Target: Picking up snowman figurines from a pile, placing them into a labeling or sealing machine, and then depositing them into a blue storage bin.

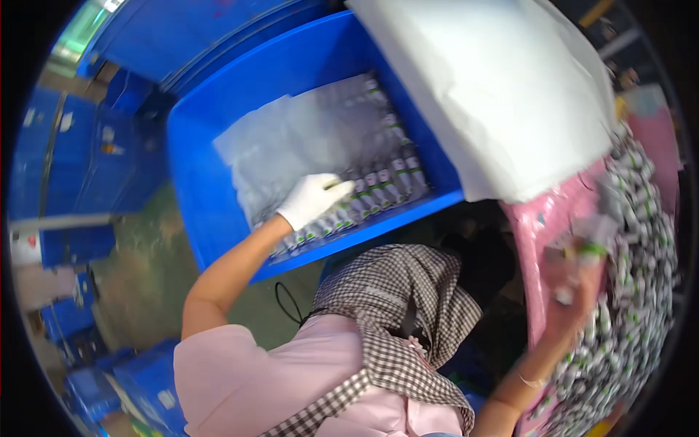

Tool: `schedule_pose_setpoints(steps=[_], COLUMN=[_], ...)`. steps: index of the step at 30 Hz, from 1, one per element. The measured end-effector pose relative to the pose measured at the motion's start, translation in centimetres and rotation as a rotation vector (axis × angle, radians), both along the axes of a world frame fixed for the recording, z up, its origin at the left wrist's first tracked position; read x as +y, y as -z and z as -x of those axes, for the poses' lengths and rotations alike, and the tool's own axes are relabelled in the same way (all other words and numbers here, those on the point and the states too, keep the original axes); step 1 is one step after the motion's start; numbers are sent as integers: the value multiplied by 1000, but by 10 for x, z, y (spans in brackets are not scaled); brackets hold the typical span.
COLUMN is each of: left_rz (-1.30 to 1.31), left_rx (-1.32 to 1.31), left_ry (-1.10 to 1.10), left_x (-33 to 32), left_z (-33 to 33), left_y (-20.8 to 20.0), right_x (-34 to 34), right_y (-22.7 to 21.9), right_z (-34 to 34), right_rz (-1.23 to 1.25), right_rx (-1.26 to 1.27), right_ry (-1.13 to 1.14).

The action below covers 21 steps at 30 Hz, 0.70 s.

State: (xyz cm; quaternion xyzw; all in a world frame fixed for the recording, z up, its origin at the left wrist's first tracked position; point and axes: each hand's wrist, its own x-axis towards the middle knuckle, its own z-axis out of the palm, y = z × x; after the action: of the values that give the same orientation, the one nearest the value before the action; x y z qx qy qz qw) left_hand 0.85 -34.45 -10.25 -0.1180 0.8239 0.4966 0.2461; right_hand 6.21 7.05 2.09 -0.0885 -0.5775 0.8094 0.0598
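Observation:
My left hand (314, 202), in a white glove, reaches into a large blue bin (218, 233). Its fingers are stretched out over a row of small grey-and-white pieces with green bands (380, 188), fingertips at the row. Translucent sheeting (291, 131) covers much of the layer behind that row. My bare right hand (575, 280), smeared by motion, is closed above the pink-lined surface on the right. From its fingers stick out white, green-banded pieces (593, 246) of the same look; their exact kind is too blurred to tell.
A big heap of the green-banded pieces (633, 291) lies on pink sheeting (535, 233) at the right. A stack of white sheets (502, 87) overhangs the bin's right side. More blue bins (80, 156) stand at the left, and a dark cord loop (287, 302) hangs below the bin.

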Motion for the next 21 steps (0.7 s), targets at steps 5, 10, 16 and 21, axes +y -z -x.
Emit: schedule_pose_setpoints(steps=[5,10,16,21], left_rz=[-1173,-1217,-1379,-1342], left_rx=[-89,-32,-170,-201], left_ry=[92,-130,41,165], left_x=[155,205,226,236], left_z=[31,39,28,25], left_y=[-73,-74,-80,-94], right_x=[-87,-64,-67,-59], right_y=[39,81,92,86], right_z=[10,-18,-33,-37], right_rz=[457,1128,1143,373], right_rx=[-178,-2,263,313], right_ry=[-295,-328,-309,-105])
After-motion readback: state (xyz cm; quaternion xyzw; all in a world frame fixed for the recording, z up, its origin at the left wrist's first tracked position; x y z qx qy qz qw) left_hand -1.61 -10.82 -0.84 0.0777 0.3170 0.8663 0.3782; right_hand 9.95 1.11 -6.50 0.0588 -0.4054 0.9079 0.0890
